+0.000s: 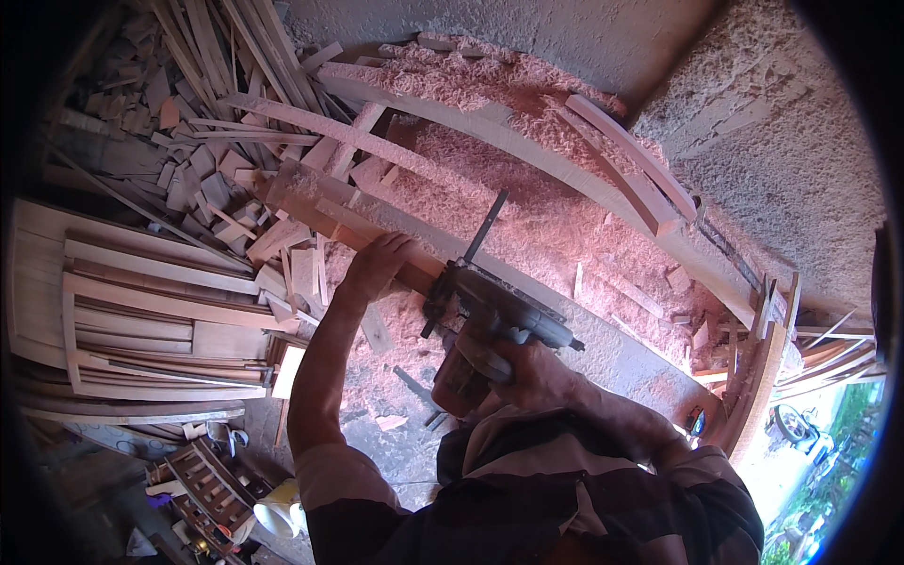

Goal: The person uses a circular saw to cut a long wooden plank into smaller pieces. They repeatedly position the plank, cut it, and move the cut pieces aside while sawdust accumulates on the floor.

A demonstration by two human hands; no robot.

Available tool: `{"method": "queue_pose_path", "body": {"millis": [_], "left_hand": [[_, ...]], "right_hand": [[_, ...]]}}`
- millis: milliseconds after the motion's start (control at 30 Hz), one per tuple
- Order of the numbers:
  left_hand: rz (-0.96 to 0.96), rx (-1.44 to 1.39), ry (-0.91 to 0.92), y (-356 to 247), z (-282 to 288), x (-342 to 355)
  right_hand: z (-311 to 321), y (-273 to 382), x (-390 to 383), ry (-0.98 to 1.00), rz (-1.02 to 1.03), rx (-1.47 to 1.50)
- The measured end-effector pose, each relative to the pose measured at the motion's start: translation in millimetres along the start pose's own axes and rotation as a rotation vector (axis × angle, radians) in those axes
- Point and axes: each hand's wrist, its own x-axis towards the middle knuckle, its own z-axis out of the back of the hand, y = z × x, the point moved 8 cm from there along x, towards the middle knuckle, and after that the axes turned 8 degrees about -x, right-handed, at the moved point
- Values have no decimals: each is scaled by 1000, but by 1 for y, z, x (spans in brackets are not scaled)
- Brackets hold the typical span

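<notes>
My left hand point(377, 264) is closed over a narrow reddish wooden board point(419, 271), which lies along a long, dusty wooden beam point(603, 344) running diagonally across the view. My right hand point(532, 372) grips the handle of a hand-held power tool point(471, 339), which looks like a planer, with a dark metal body, a reddish lower housing and a straight metal guide rod sticking out toward the far side. The tool sits on the board, just right of my left hand. Its underside and the fingertips of my right hand are partly hidden.
Pink shavings point(537, 207) cover the floor around a second long beam point(499, 132). Offcuts point(198, 179) are heaped at upper left, curved frames point(160, 315) stacked at left, and a wooden rack point(207, 490) lies lower left. A rough wall point(753, 132) rises upper right; a motorbike point(800, 433) stands outside.
</notes>
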Motion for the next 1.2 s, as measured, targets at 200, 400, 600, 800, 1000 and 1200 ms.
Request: {"method": "queue_pose_path", "body": {"millis": [200, 400, 600, 800, 1000, 1200], "left_hand": [[-24, 42, -2, 13, 3, -4], [30, 19, -1, 33, 9, -6], [23, 12, -16, 49, 15, -8], [46, 21, -15, 58, 23, -11], [6, 20, -34, 74, 25, -11], [-19, 21, -18, 81, 26, -12]], "right_hand": [[-6, 3, 15, -19, 40, 11], [-3, 13, 30, -3, 40, -5], [-7, 15, 43, 31, 7, 16], [-8, 22, 58, 13, 31, 13], [-5, 32, 73, -81, 41, 24], [-8, 32, 83, -25, -41, 12]]}}
